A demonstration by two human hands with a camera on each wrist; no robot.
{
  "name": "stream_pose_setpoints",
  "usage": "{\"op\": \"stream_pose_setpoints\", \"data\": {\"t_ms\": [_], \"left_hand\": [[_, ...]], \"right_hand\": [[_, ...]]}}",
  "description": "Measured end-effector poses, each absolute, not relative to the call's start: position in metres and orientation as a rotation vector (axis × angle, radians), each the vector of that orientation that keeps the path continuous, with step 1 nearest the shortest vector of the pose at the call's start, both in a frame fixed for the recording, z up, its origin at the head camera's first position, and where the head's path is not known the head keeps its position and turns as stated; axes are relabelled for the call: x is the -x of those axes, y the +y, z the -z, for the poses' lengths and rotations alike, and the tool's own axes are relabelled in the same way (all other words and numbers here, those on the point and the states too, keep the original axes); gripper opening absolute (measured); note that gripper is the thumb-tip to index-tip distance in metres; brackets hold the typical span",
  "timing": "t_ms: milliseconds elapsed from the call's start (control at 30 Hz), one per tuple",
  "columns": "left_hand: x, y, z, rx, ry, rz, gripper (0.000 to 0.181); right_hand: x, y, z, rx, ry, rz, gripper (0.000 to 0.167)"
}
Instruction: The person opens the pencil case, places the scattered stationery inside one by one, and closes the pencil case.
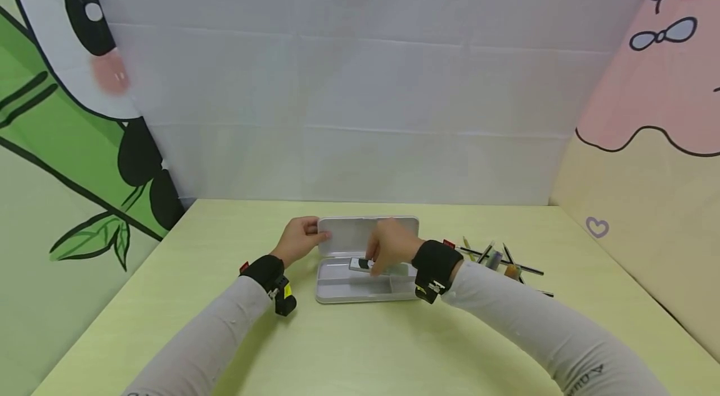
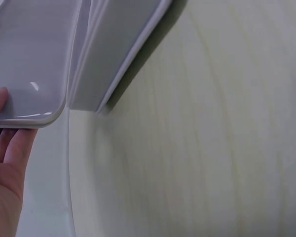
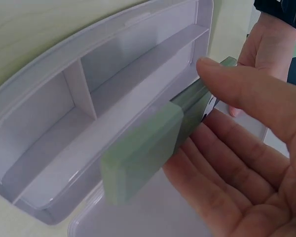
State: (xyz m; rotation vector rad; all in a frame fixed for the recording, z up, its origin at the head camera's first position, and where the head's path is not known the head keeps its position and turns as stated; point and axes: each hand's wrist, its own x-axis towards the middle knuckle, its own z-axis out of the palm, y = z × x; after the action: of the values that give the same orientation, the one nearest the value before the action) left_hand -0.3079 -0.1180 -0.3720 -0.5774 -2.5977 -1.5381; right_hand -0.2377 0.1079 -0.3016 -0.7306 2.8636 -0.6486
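A: Position of the green block (image 3: 143, 153)?

B: Above the far, long compartment of the open pencil case (image 1: 349, 289); whether it touches the bottom, cannot tell. Possibly an eraser in a sleeve.

A: Hold?

B: Right hand (image 1: 392, 245) pinches it, thumb on one side, fingers on the other. The pale green end juts free, presumably so the knuckles clear the case walls.

A: Left hand (image 1: 296, 241)?

B: Grasping the raised lid (image 1: 347, 237) by its left edge, thumb inside, fingers behind. Probable reason: to steady lid and case, leaving the compartments uncovered.

A: Case orientation?

B: Flat on the surface (image 1: 360, 349), lid on the far side, so the compartments lie open toward the person.

A: Farther out?

B: To the right, pens and pencils (image 1: 529, 269) lie loose and crossed, partly hidden by the right sleeve (image 1: 523, 315); likely handy for the right hand.
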Motion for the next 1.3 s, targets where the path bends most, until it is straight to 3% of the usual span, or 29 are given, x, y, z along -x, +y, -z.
{"op": "stream_pose_setpoints", "data": {"t_ms": [633, 1300], "left_hand": [[0.309, -0.12, 0.375, 0.704, -2.481, 1.61, 0.027], [0.31, -0.116, 0.378, 0.559, -2.599, 1.54, 0.023]], "right_hand": [[0.231, 0.095, 0.314, 0.795, 2.814, 0.706, 0.02], [0.234, 0.089, 0.336, 0.848, 2.758, 0.755, 0.022]]}}
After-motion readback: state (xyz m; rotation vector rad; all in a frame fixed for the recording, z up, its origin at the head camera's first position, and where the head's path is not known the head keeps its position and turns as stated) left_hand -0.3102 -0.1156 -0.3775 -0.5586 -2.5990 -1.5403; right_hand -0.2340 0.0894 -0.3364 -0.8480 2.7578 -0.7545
